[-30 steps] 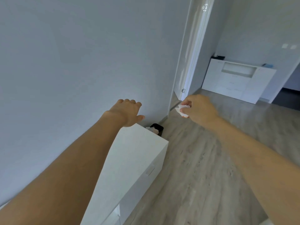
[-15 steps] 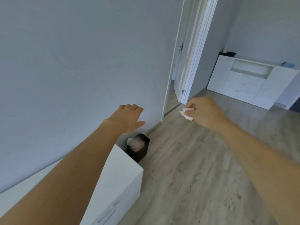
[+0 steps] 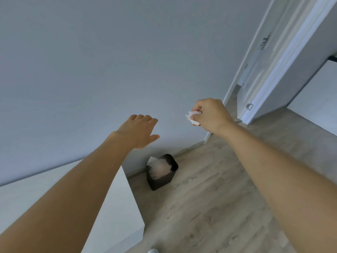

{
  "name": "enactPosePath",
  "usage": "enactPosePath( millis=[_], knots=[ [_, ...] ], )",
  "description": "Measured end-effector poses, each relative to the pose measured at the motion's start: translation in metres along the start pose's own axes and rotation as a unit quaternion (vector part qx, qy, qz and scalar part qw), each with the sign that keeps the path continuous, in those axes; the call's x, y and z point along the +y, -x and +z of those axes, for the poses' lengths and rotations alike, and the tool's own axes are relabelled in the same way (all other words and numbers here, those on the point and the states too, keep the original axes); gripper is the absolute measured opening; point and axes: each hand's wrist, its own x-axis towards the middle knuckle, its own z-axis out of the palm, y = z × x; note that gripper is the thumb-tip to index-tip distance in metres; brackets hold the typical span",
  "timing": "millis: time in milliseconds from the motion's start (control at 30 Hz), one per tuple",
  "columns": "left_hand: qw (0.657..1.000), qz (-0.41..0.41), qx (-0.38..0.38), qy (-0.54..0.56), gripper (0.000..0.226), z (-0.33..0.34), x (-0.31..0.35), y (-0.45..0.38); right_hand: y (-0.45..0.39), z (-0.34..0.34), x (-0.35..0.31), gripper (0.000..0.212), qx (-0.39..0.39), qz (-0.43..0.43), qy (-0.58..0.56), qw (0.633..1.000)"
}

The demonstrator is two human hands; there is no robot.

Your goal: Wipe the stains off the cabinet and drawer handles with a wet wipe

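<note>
At the far left, a white cabinet (image 3: 116,207) stands against the pale grey wall (image 3: 109,61); only its flat top and one plain side panel show, and the left forearm crosses over most of it. No handles are visible from this angle.

The left hand (image 3: 137,131) reaches forward above the cabinet's far end, palm down, fingers extended and relaxed with the thumb spread to the side. It holds nothing and hangs in the air in front of the wall; whether the fingertips touch the wall cannot be told.

Below and just right of that hand, a small black bin (image 3: 162,173) sits on the wood-look floor (image 3: 209,207), close to the baseboard and just beside the cabinet's end. It is square with rounded corners, open at the top, and filled nearly to the rim with crumpled white tissues or wipes (image 3: 160,168), some with a faint pinkish tint.

Further right and higher, the right hand (image 3: 211,115) is curled, pinching a crumpled white wet wipe (image 3: 192,117) between thumb and fingers. The wipe sticks out on the hand's left side, and its lower edge carries an orange-red stain. It is held in the air, well above the bin and a little to its right.

At the far right, a white door (image 3: 255,61) stands ajar in its frame.
</note>
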Motion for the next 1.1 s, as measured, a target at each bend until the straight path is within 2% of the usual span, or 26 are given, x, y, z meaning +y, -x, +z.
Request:
enactPosePath(
  millis=[200,567,700,967,1100],
  knots=[
    [0.996,-0.055,-0.069,0.008,0.058,0.044,-0.013,-0.089,-0.105,0.056,0.048,0.011,-0.067,-0.032,-0.04,0.996],
    [0.979,-0.136,-0.146,0.05,0.055,0.135,-0.011,-0.202,-0.224,0.172,0.14,0.012,-0.207,-0.068,-0.021,0.976],
    [0.973,-0.152,-0.156,0.076,0.055,0.197,-0.008,-0.231,-0.244,0.244,0.175,0.017,-0.258,-0.086,0.005,0.962],
    [0.963,-0.153,-0.199,0.095,0.054,0.369,0.003,-0.243,-0.235,0.423,0.242,0.008,-0.322,-0.076,0.021,0.944],
    [0.958,-0.138,-0.24,0.072,0.054,0.446,0.011,-0.229,-0.218,0.499,0.28,0.016,-0.345,-0.079,0.077,0.932]
  ],
)
